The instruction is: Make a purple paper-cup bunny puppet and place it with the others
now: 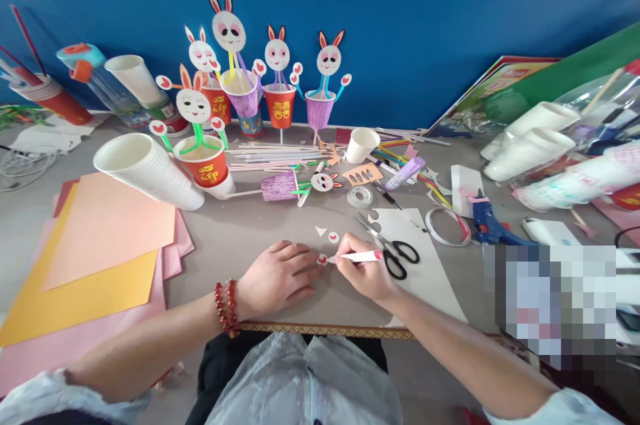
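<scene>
My left hand [277, 275] rests on the grey table, fingers curled, its fingertips pinning a small white paper circle with a red heart [323, 259]. My right hand [363, 268] grips a white marker pen [361, 256] with a red end, its tip touching that circle. A second small heart circle [333, 237] and a white paper triangle [321, 230] lie just beyond. A red bead bracelet [226, 307] is on my left wrist.
Black-handled scissors [395, 253] lie on white paper [430, 265] right of my hand. Coloured paper sheets [100, 245] lie left, beside a lying stack of white cups [150, 171]. Bunny cup figures [277, 88] stand at the back. Straws [270, 155], tape roll [359, 196], blue glue gun [487, 225].
</scene>
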Motion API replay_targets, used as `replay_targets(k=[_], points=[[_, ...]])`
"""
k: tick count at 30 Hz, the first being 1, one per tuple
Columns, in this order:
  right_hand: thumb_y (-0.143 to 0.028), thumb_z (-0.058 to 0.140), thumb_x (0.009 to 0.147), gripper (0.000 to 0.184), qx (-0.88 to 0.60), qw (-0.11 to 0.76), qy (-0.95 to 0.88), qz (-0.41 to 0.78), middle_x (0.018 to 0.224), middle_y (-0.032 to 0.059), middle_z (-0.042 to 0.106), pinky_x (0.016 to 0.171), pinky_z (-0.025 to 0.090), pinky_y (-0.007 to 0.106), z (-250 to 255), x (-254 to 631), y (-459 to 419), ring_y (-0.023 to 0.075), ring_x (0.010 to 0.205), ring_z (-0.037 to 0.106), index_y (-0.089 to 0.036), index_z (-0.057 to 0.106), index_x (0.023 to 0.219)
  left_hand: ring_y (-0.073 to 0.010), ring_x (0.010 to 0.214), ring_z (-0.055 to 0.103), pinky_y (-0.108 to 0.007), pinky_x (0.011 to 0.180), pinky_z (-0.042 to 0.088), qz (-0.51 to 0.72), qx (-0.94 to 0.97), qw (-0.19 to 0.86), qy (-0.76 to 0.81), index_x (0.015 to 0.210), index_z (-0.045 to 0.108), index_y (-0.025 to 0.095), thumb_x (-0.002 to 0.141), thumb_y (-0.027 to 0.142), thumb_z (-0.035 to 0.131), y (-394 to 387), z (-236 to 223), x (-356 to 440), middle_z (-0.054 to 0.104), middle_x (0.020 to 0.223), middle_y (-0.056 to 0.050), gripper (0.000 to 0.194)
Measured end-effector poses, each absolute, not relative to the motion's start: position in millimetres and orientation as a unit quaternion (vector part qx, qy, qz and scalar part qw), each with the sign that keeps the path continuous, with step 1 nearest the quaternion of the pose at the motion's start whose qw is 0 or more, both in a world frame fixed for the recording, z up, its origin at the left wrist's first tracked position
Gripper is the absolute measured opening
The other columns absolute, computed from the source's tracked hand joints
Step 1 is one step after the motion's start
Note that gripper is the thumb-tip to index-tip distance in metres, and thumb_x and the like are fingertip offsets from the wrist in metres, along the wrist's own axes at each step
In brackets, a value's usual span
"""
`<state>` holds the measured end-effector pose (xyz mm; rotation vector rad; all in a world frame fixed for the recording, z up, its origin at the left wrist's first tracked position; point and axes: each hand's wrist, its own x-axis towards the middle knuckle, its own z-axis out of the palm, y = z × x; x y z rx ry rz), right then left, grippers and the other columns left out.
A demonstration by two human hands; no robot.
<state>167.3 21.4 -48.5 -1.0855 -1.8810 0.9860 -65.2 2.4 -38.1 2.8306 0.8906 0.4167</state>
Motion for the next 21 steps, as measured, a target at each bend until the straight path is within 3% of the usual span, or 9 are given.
replay_targets(k=[21], points=[[-0.013, 0.053, 0.083, 0.02, -0.427, 0.365, -0.737, 0.375, 0.055, -0.0071, 0.046, 0.049, 0.03, 0.024, -46.3, 165.8, 21.6, 0.0092, 0.047, 0.038, -0.022, 0.044, 0.067, -0.0245, 0.118, 0.058, -0.04, 0.096, 0.046, 0.138, 0.942, 0.08, 0.297, 0.127, 0.062, 0.021, 0.098, 0.038, 0.052, 3.2, -38.9, -64.7, 0.065, 0.131, -0.008, 0.035]])
